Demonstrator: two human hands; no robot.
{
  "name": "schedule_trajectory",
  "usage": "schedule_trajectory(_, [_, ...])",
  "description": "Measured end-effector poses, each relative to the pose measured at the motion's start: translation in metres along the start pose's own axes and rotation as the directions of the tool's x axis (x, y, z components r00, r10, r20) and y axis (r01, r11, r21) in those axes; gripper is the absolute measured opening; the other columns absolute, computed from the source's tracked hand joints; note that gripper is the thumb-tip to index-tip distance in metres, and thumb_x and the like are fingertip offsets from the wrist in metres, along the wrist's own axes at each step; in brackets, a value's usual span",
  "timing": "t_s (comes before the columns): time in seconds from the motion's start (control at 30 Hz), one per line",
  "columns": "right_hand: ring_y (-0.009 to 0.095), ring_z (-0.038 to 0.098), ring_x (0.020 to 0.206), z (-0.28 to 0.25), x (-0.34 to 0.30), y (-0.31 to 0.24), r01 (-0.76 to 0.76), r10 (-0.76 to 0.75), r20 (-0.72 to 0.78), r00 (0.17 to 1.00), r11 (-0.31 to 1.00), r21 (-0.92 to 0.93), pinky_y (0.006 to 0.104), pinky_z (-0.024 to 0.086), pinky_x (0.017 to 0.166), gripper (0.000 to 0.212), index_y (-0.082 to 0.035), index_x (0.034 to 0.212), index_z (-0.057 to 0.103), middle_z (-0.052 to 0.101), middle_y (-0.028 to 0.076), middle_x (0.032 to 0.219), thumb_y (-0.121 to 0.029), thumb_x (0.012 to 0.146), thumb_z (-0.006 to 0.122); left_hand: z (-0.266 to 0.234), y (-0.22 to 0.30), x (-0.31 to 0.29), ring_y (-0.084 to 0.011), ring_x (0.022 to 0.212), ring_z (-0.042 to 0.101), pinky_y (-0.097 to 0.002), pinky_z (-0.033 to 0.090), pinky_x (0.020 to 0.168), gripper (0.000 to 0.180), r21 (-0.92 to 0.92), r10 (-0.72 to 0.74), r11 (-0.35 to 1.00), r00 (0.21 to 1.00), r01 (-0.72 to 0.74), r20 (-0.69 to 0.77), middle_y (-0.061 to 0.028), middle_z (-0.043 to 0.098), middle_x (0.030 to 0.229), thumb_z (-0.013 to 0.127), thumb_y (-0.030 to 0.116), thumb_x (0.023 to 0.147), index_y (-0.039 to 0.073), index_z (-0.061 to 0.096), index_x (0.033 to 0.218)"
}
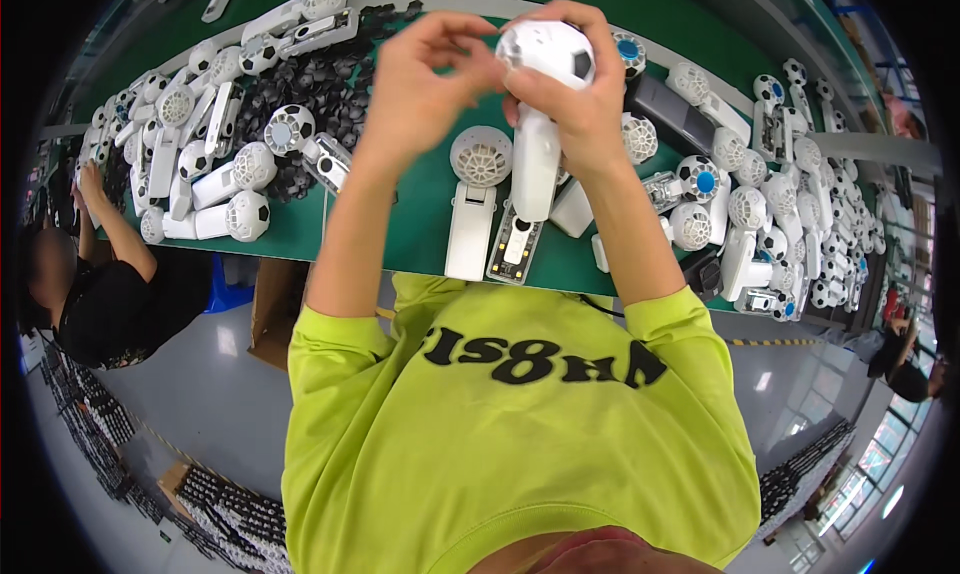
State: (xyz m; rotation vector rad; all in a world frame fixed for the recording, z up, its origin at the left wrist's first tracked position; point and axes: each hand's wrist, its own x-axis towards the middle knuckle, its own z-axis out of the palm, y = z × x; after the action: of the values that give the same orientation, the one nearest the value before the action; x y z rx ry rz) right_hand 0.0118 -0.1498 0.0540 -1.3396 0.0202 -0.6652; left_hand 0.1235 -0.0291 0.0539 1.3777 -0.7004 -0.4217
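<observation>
Held fan (537, 159): at 12 o'clock, football-patterned head up, handle pointing toward 6.
Right hand (592, 104): wrapped round the head, thumb across its near side.
Left hand (425, 89): at the head's 9 o'clock, fingers curled; blur hides whether they pinch anything.
Handling: probably light, stiff, slick plastic; the handle looks the safest hold.
Circuit board (510, 262): exposed at 6 o'clock, likely fragile, in the way directly below.
Grille-fronted fan (480, 157): lying at 7 o'clock.
Black parts (335, 99): heaped toward 9.
Dark case (668, 117): at 4 o'clock.
</observation>
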Motion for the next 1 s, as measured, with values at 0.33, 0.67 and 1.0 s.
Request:
schedule_trajectory(0.33, [0.034,0.067,0.097,-0.025,0.011,0.013,-0.036,0.069,-0.075,0.995,0.926,0.376,0.0404,0.065,0.068,0.058,-0.004,0.122,0.050,0.059,0.022,0.113,-0.008,0.070,0.076,-0.077,-0.054,-0.013,-0.0212,0.070,0.063,-0.0348,0.047,0.062,0.018,0.850,-0.052,0.496,0.970,-0.181,0.237,-0.0076,0.067,0.081,0.072,0.018,0.083,0.002,0.067,0.089])
schedule_trajectory(0.67, [0.033,0.067,0.088,-0.033,0.007,0.022,-0.151,0.194,-0.042,0.980,0.864,0.480,0.0377,0.064,0.061,0.051,-0.003,0.120,0.051,0.059,0.022,0.111,-0.010,0.074,0.072,-0.076,-0.043,-0.027,-0.0269,0.071,0.065,-0.0386,0.048,0.063,0.017,0.848,-0.236,0.490,0.906,-0.202,0.352,-0.0094,0.067,0.077,0.074,0.016,0.080,0.002,0.065,0.080])
schedule_trajectory(1.0, [0.023,0.065,0.093,-0.002,-0.003,0.004,-0.226,0.221,0.073,0.973,0.971,0.076,0.0312,0.059,0.068,0.050,-0.004,0.110,0.054,0.060,0.015,0.109,-0.005,0.068,0.081,-0.020,0.017,-0.008,-0.0213,0.063,0.061,-0.0292,0.048,0.054,0.012,0.678,0.524,0.515,0.819,-0.524,0.235,-0.0072,0.067,0.074,0.075,0.004,0.071,0.003,0.068,0.081])
